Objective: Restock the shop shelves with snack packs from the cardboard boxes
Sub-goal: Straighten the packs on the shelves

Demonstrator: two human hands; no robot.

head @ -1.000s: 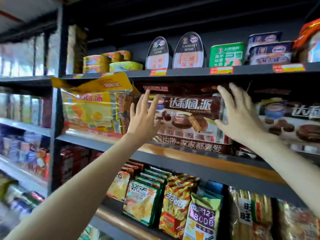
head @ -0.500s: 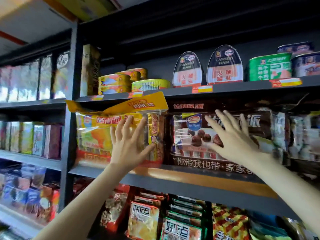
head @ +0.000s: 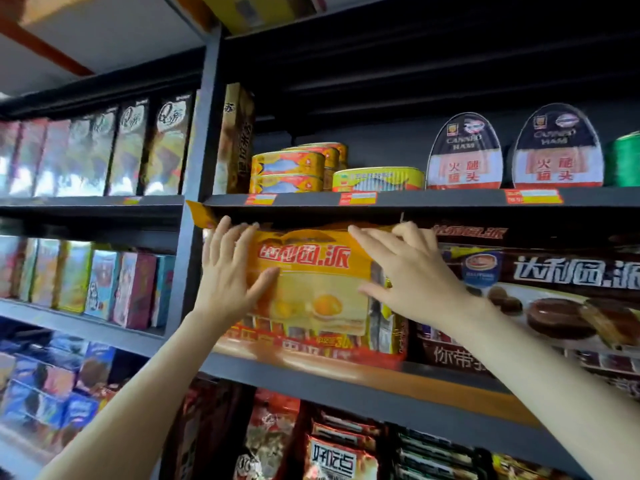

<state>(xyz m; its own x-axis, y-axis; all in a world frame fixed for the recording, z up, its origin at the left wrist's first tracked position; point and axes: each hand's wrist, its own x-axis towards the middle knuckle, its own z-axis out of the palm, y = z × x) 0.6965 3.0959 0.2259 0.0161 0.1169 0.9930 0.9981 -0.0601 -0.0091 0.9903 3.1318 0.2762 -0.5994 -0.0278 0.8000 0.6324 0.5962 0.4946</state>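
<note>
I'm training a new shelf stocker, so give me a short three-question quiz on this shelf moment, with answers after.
1. True or false: both hands lie on the yellow snack pack.
2. Which stands directly right of the yellow pack? A) canned ham B) brown chocolate pie pack C) biscuit boxes
3. Fill in: the fish tins sit on the shelf ___ the yellow pack.

Key:
1. True: left hand and right hand press it, fingers spread.
2. B, the brown chocolate pie pack.
3. Above: the fish tins are one shelf up.
</note>
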